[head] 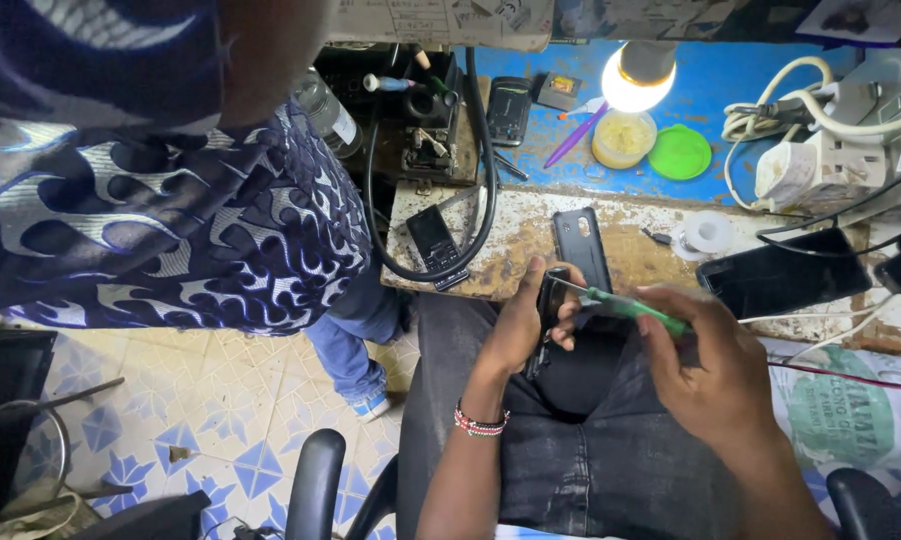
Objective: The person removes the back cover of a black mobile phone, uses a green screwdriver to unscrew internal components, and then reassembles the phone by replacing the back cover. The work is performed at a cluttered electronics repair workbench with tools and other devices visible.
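Note:
My left hand [516,325] grips a small black phone body [551,300] over my lap, near the bench's front edge. My right hand [706,365] holds a green-handled screwdriver [636,308] whose metal tip touches the top of that phone. A black back cover [583,248] lies on the worn bench just beyond my hands. A beaded bracelet circles my left wrist.
A person in a dark patterned shirt [171,210] stands close at my left. On the bench lie a black keypad phone [436,245], a looped black cable [486,180], a lit bulb [639,78], a jar with a green lid [680,152], a tape roll [708,232], a smartphone [781,275] and a white power strip [821,165].

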